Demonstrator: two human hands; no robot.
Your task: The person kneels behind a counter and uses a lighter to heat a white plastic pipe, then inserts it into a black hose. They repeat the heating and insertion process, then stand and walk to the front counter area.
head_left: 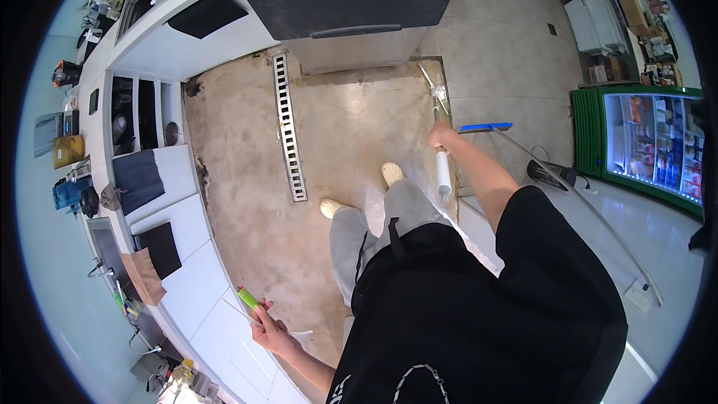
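Note:
At lower left, my left hand (pixel 273 333) is closed around a short bright green stick-shaped thing (pixel 247 298) with a reddish end; its exact kind is unclear. Thin white strips (pixel 243 312) stick out by the same fingers. My right hand (pixel 441 137), reaching forward at centre right, grips a long slim tool. Its white cylindrical part (pixel 443 174) points back toward me, and a greyish rod part (pixel 436 103) runs ahead of the fingers to a thin pale tip over the floor's dark edge strip. Clear plastic (pixel 440 94) glints near that end.
A slotted metal drain (pixel 290 127) crosses the brown floor. Ahead stands a large dark-topped appliance (pixel 351 0). White cabinets (pixel 179 179) line the left. A blue-headed, long-handled squeegee or broom (pixel 486 128) lies right, near a green-framed glass-door fridge (pixel 651 142).

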